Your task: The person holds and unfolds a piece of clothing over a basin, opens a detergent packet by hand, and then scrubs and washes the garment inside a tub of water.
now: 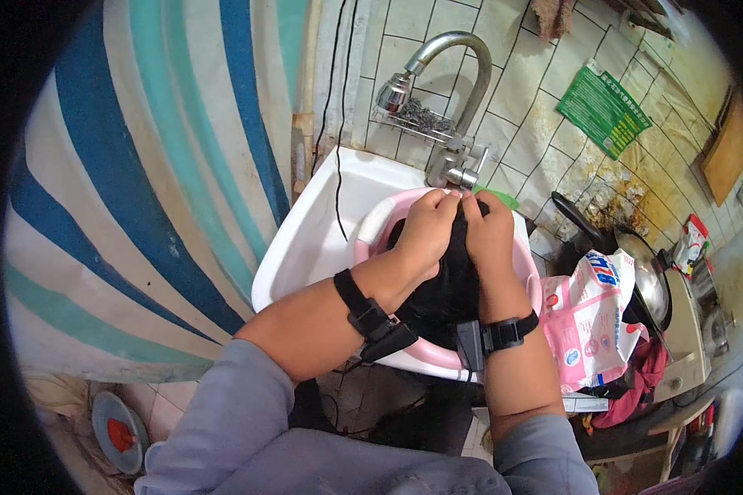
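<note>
A black wet-looking cloth lies bunched in a pink basin, which sits in the white sink. Near the basin's far side, my left hand is closed on a raised part of the cloth. Close beside it, my right hand also grips the cloth, thumbs and fingertips nearly touching. Much of the fabric under the fingers is hidden. Directly beyond my hands stands the metal faucet; no water stream is visible.
A wire rack holding scouring wool hangs by the faucet. To the right are a pink-and-white bag, a dark-handled pan and dark red cloth. A striped curtain borders the left; a grey basin stands low.
</note>
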A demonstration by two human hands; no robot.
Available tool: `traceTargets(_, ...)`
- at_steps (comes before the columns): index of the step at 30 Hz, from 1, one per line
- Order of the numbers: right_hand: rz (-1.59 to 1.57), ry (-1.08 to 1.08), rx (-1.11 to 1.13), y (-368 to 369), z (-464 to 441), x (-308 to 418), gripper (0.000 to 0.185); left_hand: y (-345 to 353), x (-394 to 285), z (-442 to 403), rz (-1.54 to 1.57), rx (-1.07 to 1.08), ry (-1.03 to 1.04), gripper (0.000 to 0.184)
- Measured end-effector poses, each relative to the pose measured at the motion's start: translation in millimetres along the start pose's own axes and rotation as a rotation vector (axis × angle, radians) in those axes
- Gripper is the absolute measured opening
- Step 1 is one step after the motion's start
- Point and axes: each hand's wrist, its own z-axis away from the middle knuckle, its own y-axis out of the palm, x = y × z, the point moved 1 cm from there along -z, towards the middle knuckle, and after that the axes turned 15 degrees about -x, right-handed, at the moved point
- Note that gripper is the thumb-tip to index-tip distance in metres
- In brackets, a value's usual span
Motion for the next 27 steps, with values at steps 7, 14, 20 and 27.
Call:
traceTargets(7,0.07,0.073,0.059,9.6,-6.4,-31.1,0.03,-2.6,-2.3,2.3,-0.256,0.108,0.184,0.023)
traceTargets(14,-0.021,-0.029,0.159,-2.9,9.1,8.2,0.027,-10.5,6.3,-14.6,-0.082,-0.034,-0.094,0.034)
traceTargets(20,-0.017,-0.034,0.082,1.8,4.2,3.6,0.03,-0.8,6.0,-5.4,0.004,-0.069,-0.112,0.036)
traceTargets(27,0.083,0.101,0.14,6.4,-9.7,-28.8,0.032,-3.0,-4.6,6.0,-0.247,0.122,0.162,0.022)
